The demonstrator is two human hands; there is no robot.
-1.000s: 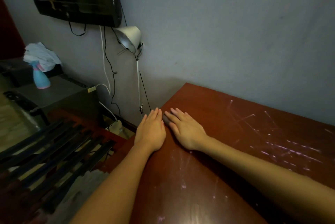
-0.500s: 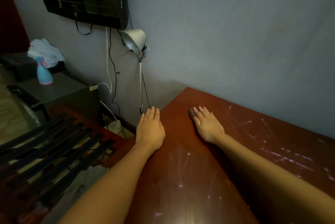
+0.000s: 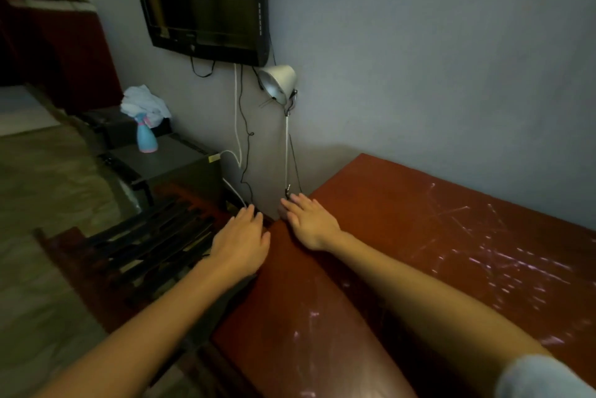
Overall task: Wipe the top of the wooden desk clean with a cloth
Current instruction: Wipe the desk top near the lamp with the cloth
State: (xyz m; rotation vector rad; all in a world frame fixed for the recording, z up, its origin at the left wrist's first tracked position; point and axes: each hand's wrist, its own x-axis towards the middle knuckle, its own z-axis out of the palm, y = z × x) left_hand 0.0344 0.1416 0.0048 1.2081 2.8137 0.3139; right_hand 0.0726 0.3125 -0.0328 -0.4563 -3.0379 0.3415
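Cloth (image 3: pixel 145 102), white and crumpled, lies well left of the worktop (image 3: pixel 387 220), behind a spray bottle (image 3: pixel 146 138). Right hand (image 3: pixel 311 223) lies flat at the worktop's far left corner; left hand (image 3: pixel 240 242) hovers just off its left edge. Both grips released.

Far left on wall: dark screen (image 3: pixel 206 0), white cone lamp (image 3: pixel 279 80) below; blue spray bottle (image 3: pixel 145 136) on grey cabinet (image 3: pixel 174 162).

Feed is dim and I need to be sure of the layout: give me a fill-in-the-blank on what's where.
The spray bottle has a ___ body. The crumpled cloth behind it is ___. The right hand lies at the far corner of the ___. It and the left hand hold ___.
Missing: blue; white; desk; nothing.
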